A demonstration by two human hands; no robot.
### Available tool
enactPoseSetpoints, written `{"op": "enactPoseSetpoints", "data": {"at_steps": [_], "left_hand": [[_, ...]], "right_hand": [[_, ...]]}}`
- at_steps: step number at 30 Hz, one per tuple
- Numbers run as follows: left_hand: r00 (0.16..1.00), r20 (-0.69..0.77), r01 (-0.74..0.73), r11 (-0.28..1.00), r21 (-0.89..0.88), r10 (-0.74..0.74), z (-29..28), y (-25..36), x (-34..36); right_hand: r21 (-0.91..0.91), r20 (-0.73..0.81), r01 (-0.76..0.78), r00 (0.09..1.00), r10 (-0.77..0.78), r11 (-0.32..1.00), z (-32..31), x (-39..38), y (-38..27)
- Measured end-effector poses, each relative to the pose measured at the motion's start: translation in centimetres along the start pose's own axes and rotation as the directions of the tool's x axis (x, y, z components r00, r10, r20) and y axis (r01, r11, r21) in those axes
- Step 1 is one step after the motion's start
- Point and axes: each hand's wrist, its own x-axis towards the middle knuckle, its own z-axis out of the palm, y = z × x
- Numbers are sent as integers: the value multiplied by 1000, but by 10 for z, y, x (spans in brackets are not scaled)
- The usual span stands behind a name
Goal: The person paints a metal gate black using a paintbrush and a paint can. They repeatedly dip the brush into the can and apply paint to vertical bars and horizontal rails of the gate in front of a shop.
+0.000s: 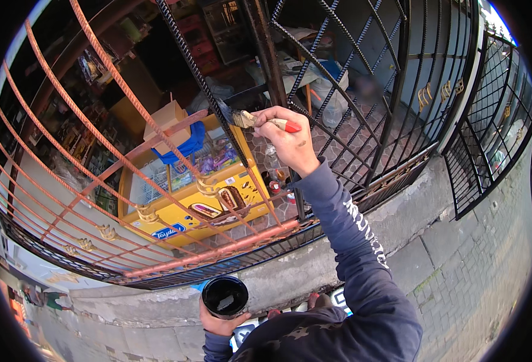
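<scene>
My right hand grips a paintbrush with a red-ended handle. Its dark, paint-covered bristles meet a twisted metal bar of the window grille. That bar is black along its upper length and reddish-orange lower down. Down near my body, my left hand is wrapped round a round tub of black paint, held with its mouth up. To the left of the brush stand several reddish-orange bars; the lattice to the right is black.
Behind the bars stands a yellow display freezer with a cardboard box and blue cloth on it. A concrete ledge runs below the grille. A black gate stands at the right, beside paving.
</scene>
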Motion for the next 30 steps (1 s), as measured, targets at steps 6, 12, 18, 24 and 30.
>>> {"op": "enactPoseSetpoints", "data": {"at_steps": [6,12,18,24,30], "left_hand": [[1000,17,-18,996,86,17,-1,-2,0],[999,8,31,999,-36,-31,-1,7,-6],[986,25,169,981,-98,-167,-2,1,-5],[998,3,70,995,-72,-70,2,-2,-11],[998,-45,-50,998,-44,48,1,-2,-3]], "right_hand": [[77,-40,143,989,-140,987,2,0,7],[143,-27,107,994,-104,984,-4,-1,10],[100,-52,191,981,-186,976,-4,-3,11],[171,-79,200,979,-189,965,-2,-7,10],[277,-63,-2,998,20,961,-9,-28,10]]}}
